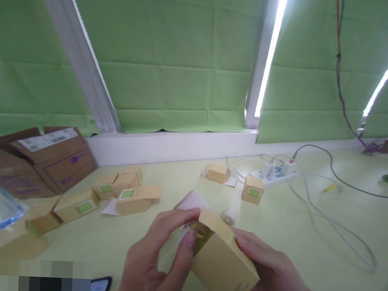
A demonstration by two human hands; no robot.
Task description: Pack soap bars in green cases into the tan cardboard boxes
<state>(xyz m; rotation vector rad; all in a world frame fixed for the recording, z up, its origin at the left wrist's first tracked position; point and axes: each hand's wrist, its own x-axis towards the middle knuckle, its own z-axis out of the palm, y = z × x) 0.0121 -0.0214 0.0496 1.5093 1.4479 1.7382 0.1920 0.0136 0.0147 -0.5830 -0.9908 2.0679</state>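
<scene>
In front of me a small tan cardboard box [222, 267] is tilted, its open end facing left. My right hand [269, 260] grips it from the right, with fingers along its upper edge. My left hand [159, 251] is closed at the open end, index finger against the raised flap [210, 219] and thumb at the opening. Something whitish shows between thumb and index finger, too covered to name. Behind the box lies a pale folded sheet [194, 200], and a small white rounded object [229, 215] sits just beyond it.
Several tan boxes [77, 205] stand at left, near a large brown carton [58, 161] and a clear plastic package [0, 205]. Two more boxes [253, 189] are by a white power strip [274, 174]. Cables [310, 202] run across the right. A phone [101, 285] lies front left.
</scene>
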